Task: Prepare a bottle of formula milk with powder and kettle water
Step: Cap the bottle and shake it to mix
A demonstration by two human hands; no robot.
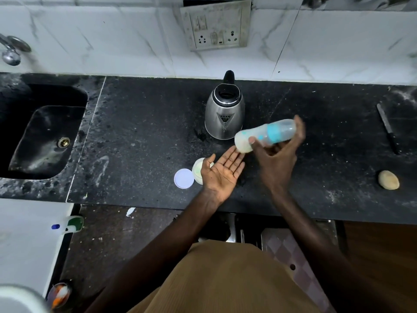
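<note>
The right hand [277,159] had its grip clamped on the tilted bottle [279,130]. Just below that grip, the left hand [222,172] lay palm up, grip apart.

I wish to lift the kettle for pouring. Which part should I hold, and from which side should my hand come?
Grip the black handle of the kettle. The kettle stands upright with its spout toward the person, so the handle is on the far side, by the wall. Reach round the body and take it from behind.
</note>
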